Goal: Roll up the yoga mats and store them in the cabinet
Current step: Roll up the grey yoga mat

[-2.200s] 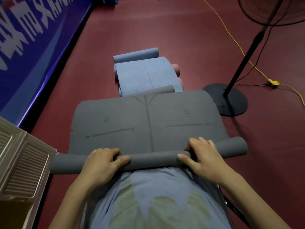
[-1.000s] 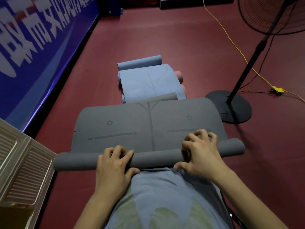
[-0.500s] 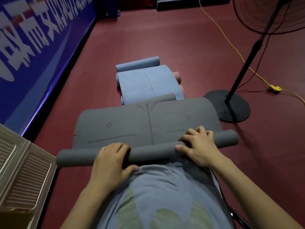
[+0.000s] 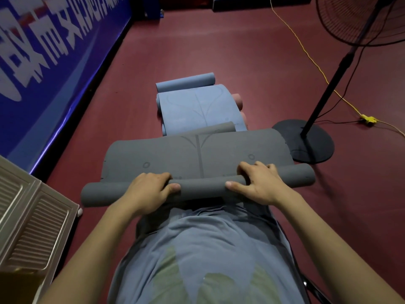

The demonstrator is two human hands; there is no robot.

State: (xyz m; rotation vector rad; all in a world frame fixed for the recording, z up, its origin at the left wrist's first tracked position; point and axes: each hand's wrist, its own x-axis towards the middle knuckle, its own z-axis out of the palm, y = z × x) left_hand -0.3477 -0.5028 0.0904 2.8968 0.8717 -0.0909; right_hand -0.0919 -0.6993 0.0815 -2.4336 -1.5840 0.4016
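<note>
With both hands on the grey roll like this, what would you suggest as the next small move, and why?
Probably push the grey yoga mat's roll forward another turn. The left hand and right hand both grip it, and a stretch of the mat, with its centre line and circle marks, lies flat ahead. The roll sits slightly askew, so lead with the left.

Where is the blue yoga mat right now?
The blue mat lies on the red floor in the middle of the head view, just beyond the grey mat, with the fan base to its right.
</note>
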